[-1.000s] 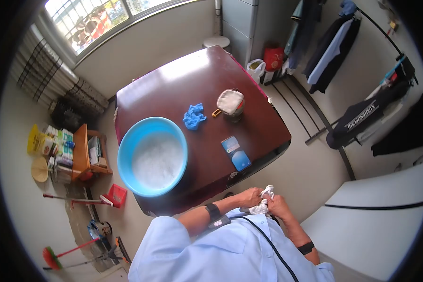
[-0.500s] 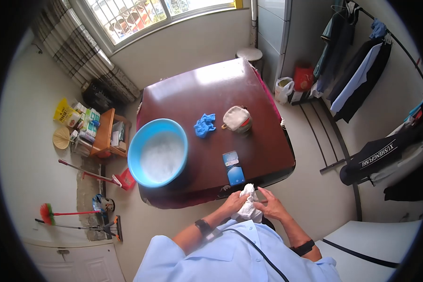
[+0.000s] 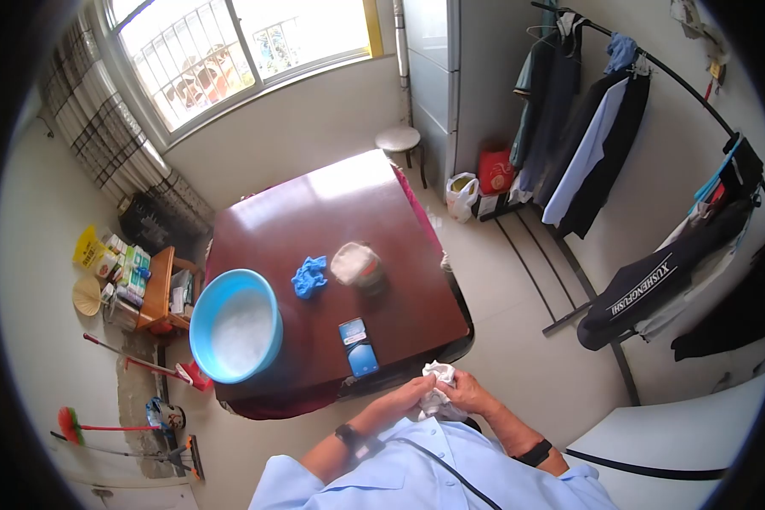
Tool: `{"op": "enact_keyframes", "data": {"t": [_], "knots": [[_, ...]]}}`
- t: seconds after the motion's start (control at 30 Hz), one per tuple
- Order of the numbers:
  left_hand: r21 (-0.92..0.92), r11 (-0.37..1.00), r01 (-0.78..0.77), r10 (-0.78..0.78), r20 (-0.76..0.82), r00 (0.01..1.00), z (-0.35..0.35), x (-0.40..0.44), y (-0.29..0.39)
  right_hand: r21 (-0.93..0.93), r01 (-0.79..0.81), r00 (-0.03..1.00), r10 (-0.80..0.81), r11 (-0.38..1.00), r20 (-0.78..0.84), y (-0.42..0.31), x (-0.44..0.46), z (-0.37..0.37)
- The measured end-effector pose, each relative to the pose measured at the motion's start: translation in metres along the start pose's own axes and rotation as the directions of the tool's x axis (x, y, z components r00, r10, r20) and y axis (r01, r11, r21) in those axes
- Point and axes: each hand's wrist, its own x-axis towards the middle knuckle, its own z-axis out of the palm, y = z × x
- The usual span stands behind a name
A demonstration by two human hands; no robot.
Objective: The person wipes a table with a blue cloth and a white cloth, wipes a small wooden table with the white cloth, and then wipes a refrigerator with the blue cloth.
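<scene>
A crumpled white cloth (image 3: 439, 406) is held between both hands, close to my shirt and just off the table's front edge. My left hand (image 3: 415, 393) is closed on the cloth's left side, and my right hand (image 3: 467, 394) grips it from the right. On the dark red table (image 3: 314, 212) a light blue basin (image 3: 197, 327) holds white suds. Right of the basin lies a crumpled blue cloth or glove (image 3: 309, 277). Beside that stands a small pouch (image 3: 355, 262) with a pale top. A blue phone-like item (image 3: 359, 347) lies near the front edge.
A round stool (image 3: 398, 138) stands behind the table. Clothes hang on a black rack (image 3: 591, 246) at the right. A small wooden cabinet (image 3: 155, 293) is at the left, with a red dustpan (image 3: 197, 376) and brooms below. A white surface (image 3: 654, 435) is at lower right.
My right hand, spread apart from the cloth half a second ago, has closed back onto it. The view has shifted, so the table sits lower and further left.
</scene>
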Motion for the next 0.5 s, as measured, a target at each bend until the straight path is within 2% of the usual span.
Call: {"op": "enact_keyframes", "data": {"t": [0.1,0.2,0.27,0.3,0.37,0.43,0.47,0.5], "knots": [[0.191,0.981,0.020,-0.013,-0.035,0.999,0.012,0.030,-0.009,-0.122,0.015,0.992,-0.031,0.992,-0.125,0.015,-0.011,-0.018],[0.222,0.975,-0.027,0.025,0.012,1.000,0.029,0.063,-0.015,-0.273,-0.024,0.965,-0.048,0.962,-0.256,0.038,-0.019,-0.037],[0.279,0.957,0.073,-0.099,0.080,0.992,0.038,0.079,0.000,-0.400,-0.021,0.961,-0.092,0.916,-0.260,0.042,-0.025,-0.059],[0.256,0.964,0.067,-0.101,0.119,0.988,0.045,0.087,0.010,-0.462,-0.017,0.958,-0.118,0.886,-0.261,0.043,-0.025,-0.070],[0.208,0.976,0.062,-0.104,0.197,0.975,0.058,0.104,0.030,-0.401,-0.051,0.919,-0.114,0.914,-0.376,0.041,-0.022,-0.092],[0.040,0.998,-0.051,0.039,0.272,0.962,0.068,0.122,0.041,-0.356,-0.057,0.887,-0.117,0.933,-0.447,0.026,-0.021,-0.117],[0.189,0.982,0.008,-0.051,0.227,0.973,0.069,0.129,0.060,-0.325,-0.058,0.875,-0.108,0.944,-0.472,0.030,-0.017,-0.131],[0.007,1.000,-0.006,0.004,0.244,0.970,0.064,0.142,0.063,-0.296,-0.001,0.848,-0.156,0.955,-0.507,0.021,-0.015,-0.142]]}}
